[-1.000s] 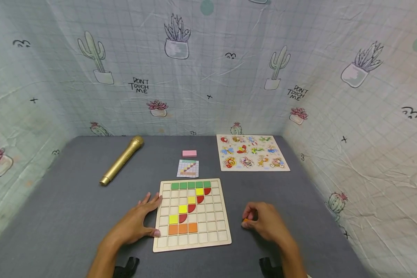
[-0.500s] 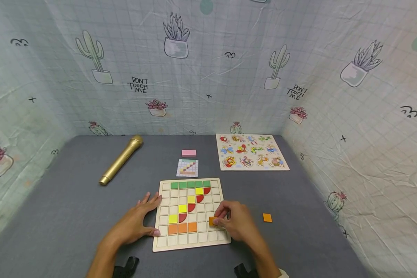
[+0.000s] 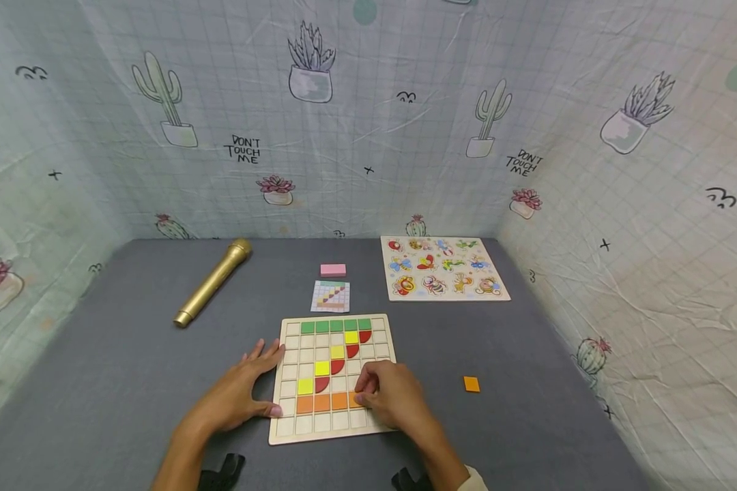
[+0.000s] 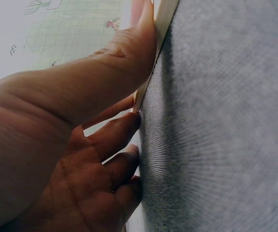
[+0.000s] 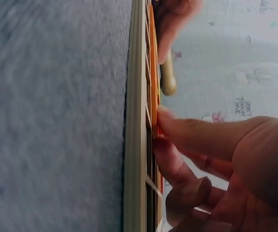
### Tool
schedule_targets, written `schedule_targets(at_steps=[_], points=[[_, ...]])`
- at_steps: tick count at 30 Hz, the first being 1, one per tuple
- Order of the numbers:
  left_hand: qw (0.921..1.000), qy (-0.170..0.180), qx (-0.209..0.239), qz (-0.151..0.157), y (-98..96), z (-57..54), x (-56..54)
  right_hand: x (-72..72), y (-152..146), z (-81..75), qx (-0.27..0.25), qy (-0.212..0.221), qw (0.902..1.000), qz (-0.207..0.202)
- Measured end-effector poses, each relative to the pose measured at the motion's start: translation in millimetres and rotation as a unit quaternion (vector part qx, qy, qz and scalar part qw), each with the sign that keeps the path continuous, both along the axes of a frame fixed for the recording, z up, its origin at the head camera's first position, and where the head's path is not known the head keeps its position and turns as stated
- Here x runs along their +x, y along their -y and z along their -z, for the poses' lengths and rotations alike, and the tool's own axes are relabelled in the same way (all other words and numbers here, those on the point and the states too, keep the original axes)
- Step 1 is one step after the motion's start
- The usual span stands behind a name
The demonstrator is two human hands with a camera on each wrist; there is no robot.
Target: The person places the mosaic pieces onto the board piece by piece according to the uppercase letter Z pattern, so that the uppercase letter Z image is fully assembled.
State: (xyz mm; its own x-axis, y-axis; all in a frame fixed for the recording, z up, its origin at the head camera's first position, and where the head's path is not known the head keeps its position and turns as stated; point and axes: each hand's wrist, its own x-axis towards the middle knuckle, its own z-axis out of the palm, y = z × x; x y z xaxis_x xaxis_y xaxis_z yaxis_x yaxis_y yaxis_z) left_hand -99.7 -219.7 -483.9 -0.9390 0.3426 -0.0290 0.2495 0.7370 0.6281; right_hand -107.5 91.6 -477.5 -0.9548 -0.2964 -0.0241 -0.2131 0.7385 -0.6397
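A wooden grid board (image 3: 319, 431) lies on the grey table, bearing green, yellow, red and orange pieces. My right hand (image 3: 396, 395) pinches an orange square tile (image 3: 356, 399) between thumb and finger. That tile sits at the right end of the orange row (image 3: 322, 403), partly covered by the fingertips. In the right wrist view, the thumb (image 5: 197, 133) and a finger meet at the board's surface. With fingers spread, my left hand (image 3: 236, 394) rests against the board's left edge, its thumb (image 4: 124, 58) on the rim.
Another orange square tile (image 3: 471, 384) lies right of the board. Behind the board are a pattern card (image 3: 330, 296) and a pink block (image 3: 333, 270). A gold microphone-shaped stick (image 3: 213, 283) lies back left, an insect picture board (image 3: 445, 269) back right. Printed cloth surrounds the table.
My right hand has carried the orange tile leftward from beside the board to the orange row, uncovering another orange tile on the table. The left hand has stayed at the board's edge.
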Motion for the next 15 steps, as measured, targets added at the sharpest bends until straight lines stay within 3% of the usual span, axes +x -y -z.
schedule_targets(at_steps=[9, 15], points=[[1.0, -0.004, -0.007, 0.001, -0.4, -1.4, 0.4, -7.6, -30.4, -6.0, -0.063, 0.012, 0.9968, -0.046], [1.0, -0.003, -0.005, 0.001, 0.1, -1.3, 1.0, -12.7, -73.9, -15.6, -0.047, 0.015, 0.9988, -0.004]])
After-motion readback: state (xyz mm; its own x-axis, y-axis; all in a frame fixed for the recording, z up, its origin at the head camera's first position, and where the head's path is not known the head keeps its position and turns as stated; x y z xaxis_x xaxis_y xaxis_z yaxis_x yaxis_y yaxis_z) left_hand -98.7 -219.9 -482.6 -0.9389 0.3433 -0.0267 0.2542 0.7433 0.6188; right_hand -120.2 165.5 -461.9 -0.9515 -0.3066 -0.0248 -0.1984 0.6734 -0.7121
